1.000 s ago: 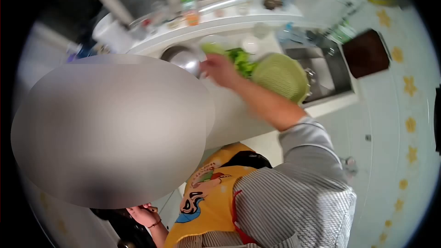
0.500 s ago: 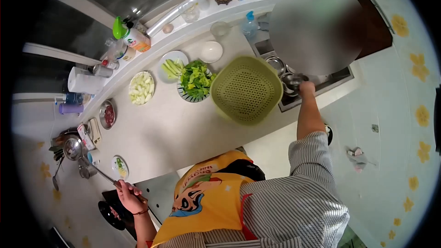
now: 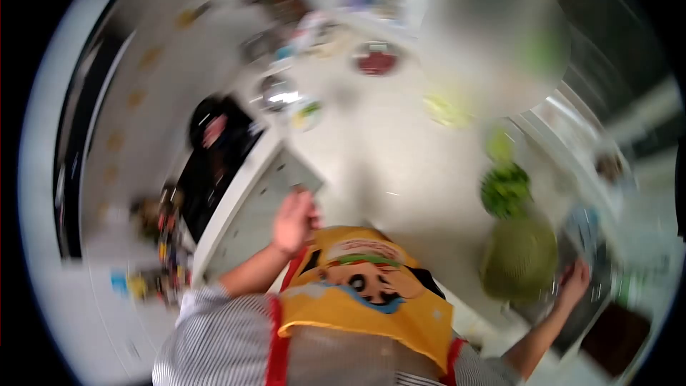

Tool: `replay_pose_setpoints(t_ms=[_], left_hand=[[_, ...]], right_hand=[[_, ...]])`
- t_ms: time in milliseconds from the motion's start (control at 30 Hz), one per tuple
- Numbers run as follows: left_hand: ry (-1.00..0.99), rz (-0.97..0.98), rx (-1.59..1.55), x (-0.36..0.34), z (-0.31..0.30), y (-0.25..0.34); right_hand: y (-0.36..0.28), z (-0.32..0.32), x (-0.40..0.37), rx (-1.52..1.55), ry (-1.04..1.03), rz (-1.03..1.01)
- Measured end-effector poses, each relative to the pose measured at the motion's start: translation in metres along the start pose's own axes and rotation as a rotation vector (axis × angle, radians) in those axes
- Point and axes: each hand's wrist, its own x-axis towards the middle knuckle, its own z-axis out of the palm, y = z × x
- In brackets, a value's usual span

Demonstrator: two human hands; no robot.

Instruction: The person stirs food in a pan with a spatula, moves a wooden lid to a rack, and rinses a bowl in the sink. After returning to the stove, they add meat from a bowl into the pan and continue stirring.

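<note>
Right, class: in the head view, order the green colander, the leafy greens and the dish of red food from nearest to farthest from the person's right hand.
1. green colander, close beside the right hand, by the sink.
2. leafy greens, just beyond the colander on the counter.
3. dish of red food, far along the counter, blurred.

One left hand (image 3: 293,218), one right hand (image 3: 575,282), one green colander (image 3: 519,257), one plate of greens (image 3: 506,189).

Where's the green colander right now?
Head view, lower right: the green colander sits on the counter just below the plate of greens, with the right hand close on its right.
</note>
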Motion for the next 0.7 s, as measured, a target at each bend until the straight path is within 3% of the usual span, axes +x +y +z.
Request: replay_pose_setpoints(t_ms=[100, 133, 167, 200, 233, 267, 300, 333, 367, 433, 500, 567, 600, 667, 700], left_hand=[[-0.177, 0.106, -0.202, 0.008, -0.007, -0.012], [-0.225, 0.161, -0.240, 0.016, -0.006, -0.014], [-0.237, 0.206, -0.287, 0.022, -0.003, -0.014], [-0.230, 0.267, -0.307, 0.032, -0.007, -0.019], [-0.228, 0.343, -0.331, 0.036, -0.033, -0.027], [-0.190, 0.291, -0.338, 0.042, -0.034, -0.033], [-0.157, 0.237, -0.345, 0.048, -0.041, -0.033], [-0.141, 0.327, -0.255, 0.056, -0.068, -0.028], [-0.113, 0.339, -0.287, 0.068, -0.099, -0.022], [0.087, 0.718, 0.221, 0.095, -0.172, -0.012], [0.142, 0.804, 0.244, 0.098, -0.248, 0.004], [0.414, 0.558, 0.314, 0.122, -0.321, -0.012], [0.565, 0.534, 0.380, 0.145, -0.357, -0.025], [0.748, 0.399, 0.390, 0.192, -0.411, -0.057], [0.760, 0.277, 0.320, 0.214, -0.429, -0.070]], right_hand=[[-0.100, 0.158, -0.116, -0.081, -0.642, -0.378], [-0.099, 0.213, -0.141, 0.013, -1.055, -0.235], [-0.092, 0.257, -0.181, 0.055, -1.256, -0.240], [-0.114, 0.308, -0.230, -0.230, -1.530, -0.413], [-0.130, 0.340, -0.315, -0.001, -1.807, -0.271], [-0.117, 0.373, -0.349, -0.080, -1.910, -0.156], [-0.126, 0.394, -0.391, -0.071, -1.958, -0.005], [-0.144, 0.418, -0.445, 0.028, -1.879, 0.090], [-0.152, 0.442, -0.466, -0.012, -1.902, 0.073], [-0.165, 0.490, -0.501, -0.067, -1.930, 0.146], [-0.173, 0.558, -0.520, -0.244, -1.703, -0.310], [-0.192, 0.643, -0.522, -0.333, -1.561, -0.783], [-0.213, 0.672, -0.537, -0.281, -1.552, -0.807], [-0.268, 0.705, -0.588, -0.384, -1.328, -1.322], [-0.279, 0.726, -0.609, -0.396, -1.325, -1.330]])
